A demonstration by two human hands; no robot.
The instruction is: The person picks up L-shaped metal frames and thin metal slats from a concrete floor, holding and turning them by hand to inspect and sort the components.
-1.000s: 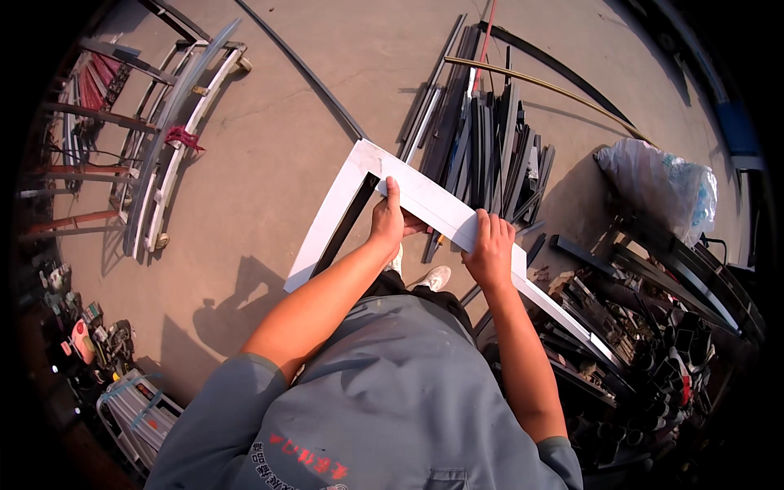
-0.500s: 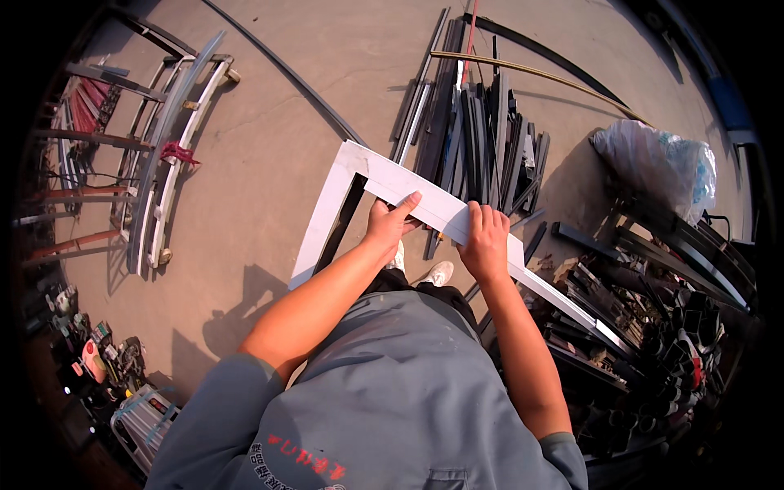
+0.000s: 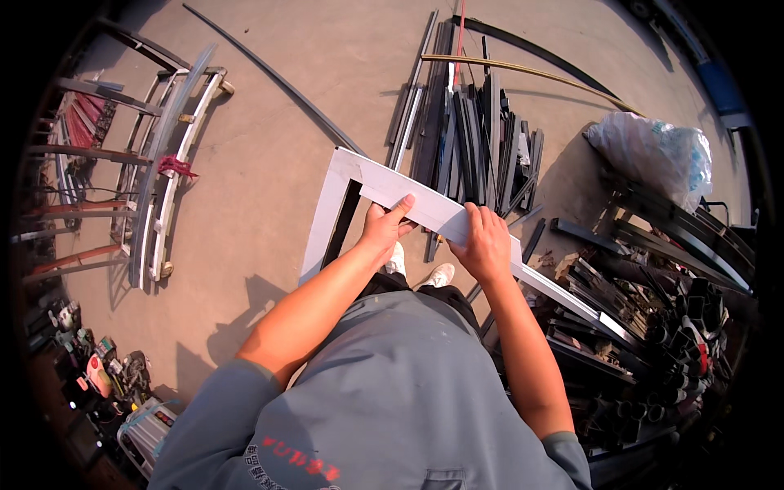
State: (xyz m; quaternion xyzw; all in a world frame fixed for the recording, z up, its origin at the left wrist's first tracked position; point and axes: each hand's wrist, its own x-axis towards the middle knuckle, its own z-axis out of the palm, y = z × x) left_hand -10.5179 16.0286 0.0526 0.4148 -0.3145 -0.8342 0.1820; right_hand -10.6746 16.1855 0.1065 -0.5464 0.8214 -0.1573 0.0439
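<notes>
In front of my waist I carry a white L-shaped frame piece [image 3: 437, 211], a wide flat profile with a corner at its far left end. One leg runs back toward me on the left, with a dark strip along its inner edge; the other slopes down to the right. My left hand [image 3: 385, 227] grips the sloping leg near its middle, thumb on top and fingers beneath. Farther right along the same leg, my right hand [image 3: 485, 245] has its fingers curled over the far edge. The underside is hidden.
Dark metal profiles [image 3: 469, 139] lie piled on the concrete floor ahead. A wheeled metal rack [image 3: 167, 167] stands at the left. To the right are a plastic-wrapped bundle [image 3: 653, 155] and a scrap heap [image 3: 604, 294]. A long bar [image 3: 269, 77] lies beyond the frame. Tools [image 3: 98, 371] sit at lower left.
Both hands keep their hold on the frame piece, which has shifted very slightly. The surroundings have moved a little to the left in the view.
</notes>
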